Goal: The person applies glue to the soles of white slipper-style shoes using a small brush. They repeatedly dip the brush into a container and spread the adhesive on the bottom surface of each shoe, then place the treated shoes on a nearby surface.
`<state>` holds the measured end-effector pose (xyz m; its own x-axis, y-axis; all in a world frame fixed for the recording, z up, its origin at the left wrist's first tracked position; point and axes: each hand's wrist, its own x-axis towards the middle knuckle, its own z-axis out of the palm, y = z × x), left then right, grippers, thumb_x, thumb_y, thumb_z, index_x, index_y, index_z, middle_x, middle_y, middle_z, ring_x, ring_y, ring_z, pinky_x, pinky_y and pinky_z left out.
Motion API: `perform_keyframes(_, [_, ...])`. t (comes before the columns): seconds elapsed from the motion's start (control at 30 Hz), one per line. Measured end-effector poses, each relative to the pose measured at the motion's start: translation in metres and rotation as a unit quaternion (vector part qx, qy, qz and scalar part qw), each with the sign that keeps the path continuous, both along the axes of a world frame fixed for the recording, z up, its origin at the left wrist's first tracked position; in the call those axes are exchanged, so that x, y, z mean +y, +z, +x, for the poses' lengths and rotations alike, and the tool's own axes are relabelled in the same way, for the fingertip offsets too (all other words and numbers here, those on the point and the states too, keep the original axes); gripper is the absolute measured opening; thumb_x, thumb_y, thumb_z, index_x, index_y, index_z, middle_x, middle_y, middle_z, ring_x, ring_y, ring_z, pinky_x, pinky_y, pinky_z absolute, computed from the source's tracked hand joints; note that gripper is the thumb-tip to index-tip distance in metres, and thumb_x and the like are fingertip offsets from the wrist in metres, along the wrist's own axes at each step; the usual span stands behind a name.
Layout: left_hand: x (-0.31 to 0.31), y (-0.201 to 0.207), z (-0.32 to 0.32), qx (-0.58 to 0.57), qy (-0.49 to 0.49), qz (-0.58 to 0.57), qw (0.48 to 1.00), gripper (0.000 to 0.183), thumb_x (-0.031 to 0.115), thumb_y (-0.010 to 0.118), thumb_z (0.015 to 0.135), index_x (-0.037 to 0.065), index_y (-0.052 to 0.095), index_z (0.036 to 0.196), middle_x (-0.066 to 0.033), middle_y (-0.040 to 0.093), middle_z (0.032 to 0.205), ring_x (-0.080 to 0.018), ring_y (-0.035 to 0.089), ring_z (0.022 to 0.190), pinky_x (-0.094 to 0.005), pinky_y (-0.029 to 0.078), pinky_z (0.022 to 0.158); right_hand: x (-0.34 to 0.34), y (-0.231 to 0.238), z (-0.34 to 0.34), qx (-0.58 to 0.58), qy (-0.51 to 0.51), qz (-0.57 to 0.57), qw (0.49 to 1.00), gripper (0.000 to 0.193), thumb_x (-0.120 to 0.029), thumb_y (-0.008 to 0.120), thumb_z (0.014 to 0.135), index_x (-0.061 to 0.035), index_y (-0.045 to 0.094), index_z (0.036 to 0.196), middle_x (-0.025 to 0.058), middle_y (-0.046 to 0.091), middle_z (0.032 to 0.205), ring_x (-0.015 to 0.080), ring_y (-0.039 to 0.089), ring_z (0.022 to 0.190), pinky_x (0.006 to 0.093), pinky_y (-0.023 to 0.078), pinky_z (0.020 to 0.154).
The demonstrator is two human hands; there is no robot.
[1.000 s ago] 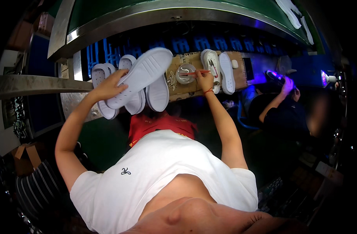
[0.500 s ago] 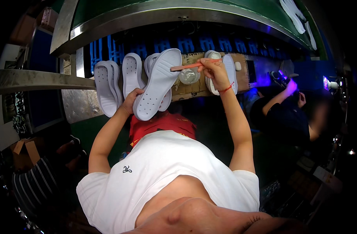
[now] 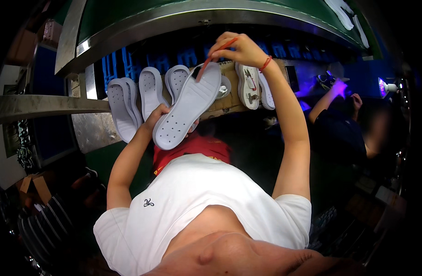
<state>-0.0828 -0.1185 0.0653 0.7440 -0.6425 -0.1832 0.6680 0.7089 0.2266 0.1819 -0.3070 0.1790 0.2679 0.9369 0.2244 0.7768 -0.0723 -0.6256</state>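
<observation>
My left hand [image 3: 156, 116] is closed around the side of a white shoe sole [image 3: 189, 108], tilted with its heel end toward me. The sole's upper face shows small holes near the heel and a recessed, rimmed surface. My right hand [image 3: 241, 48] pinches the thin red handle of a brush [image 3: 205, 66] above the far end. The brush's bristles point down at the sole's inner face near the toe and appear to touch it. Just right of the sole stands a clear bowl [image 3: 224, 87], partly hidden by it.
More white soles stand to the left [image 3: 123, 108], with others [image 3: 152, 89] behind my left hand. At right, a sole holding small metal tools [image 3: 249, 87] rests on cardboard [image 3: 230, 102]. A metal-edged bench [image 3: 192, 24] spans the far side. A co-worker's arm [image 3: 323, 103] is at right.
My right hand has moved up and left, and the brush has swung from nearly level to steep. The held sole has shifted slightly toward me.
</observation>
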Motion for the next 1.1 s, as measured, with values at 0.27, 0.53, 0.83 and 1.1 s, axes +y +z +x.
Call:
perform_keyframes(0.27, [-0.014,-0.003,0.003,-0.024,0.067,0.039,0.997,0.073,0.034,0.040,0.076,0.002,0.030,0.141,-0.0265,0.050,0.126,-0.0364,0.061,0.102,-0.0446,0.050,0.090,-0.066,-0.010,-0.025,-0.002,-0.233,0.056,0.971,0.013,-0.018,0.066,0.082,-0.0100,0.073,0.090,0.0072,0.066,0.083,0.0229,0.063,0.081,0.0315,0.048,0.072])
perform_keyframes(0.53, [-0.011,-0.016,0.017,-0.015,0.194,0.163,0.967,0.066,0.025,0.050,0.085,0.011,0.023,0.144,-0.0109,0.050,0.130,-0.0237,0.053,0.119,-0.0408,0.043,0.101,-0.068,-0.047,-0.117,0.180,-0.219,0.108,0.953,0.012,-0.012,0.066,0.083,-0.0024,0.071,0.089,0.0081,0.069,0.085,0.0200,0.063,0.076,0.0300,0.048,0.071])
perform_keyframes(0.83, [0.014,-0.017,0.028,-0.110,0.226,0.233,0.939,0.056,0.001,0.067,0.075,0.006,0.047,0.128,-0.0085,0.056,0.120,-0.0226,0.054,0.114,-0.0365,0.044,0.099,-0.061,-0.020,-0.100,0.096,-0.166,0.087,0.978,0.012,-0.008,0.063,0.085,0.0009,0.070,0.091,0.0090,0.070,0.084,0.0172,0.064,0.077,0.0276,0.048,0.072])
perform_keyframes(1.1, [-0.005,0.030,0.037,-0.401,0.380,0.530,0.644,0.069,0.007,0.079,0.069,0.009,0.045,0.130,-0.0105,0.050,0.127,-0.0254,0.047,0.122,-0.0376,0.038,0.105,-0.067,-0.042,-0.115,0.316,-0.319,0.076,0.890,0.019,-0.013,0.062,0.088,0.0044,0.068,0.094,0.0093,0.069,0.075,0.0148,0.066,0.071,0.0263,0.050,0.069])
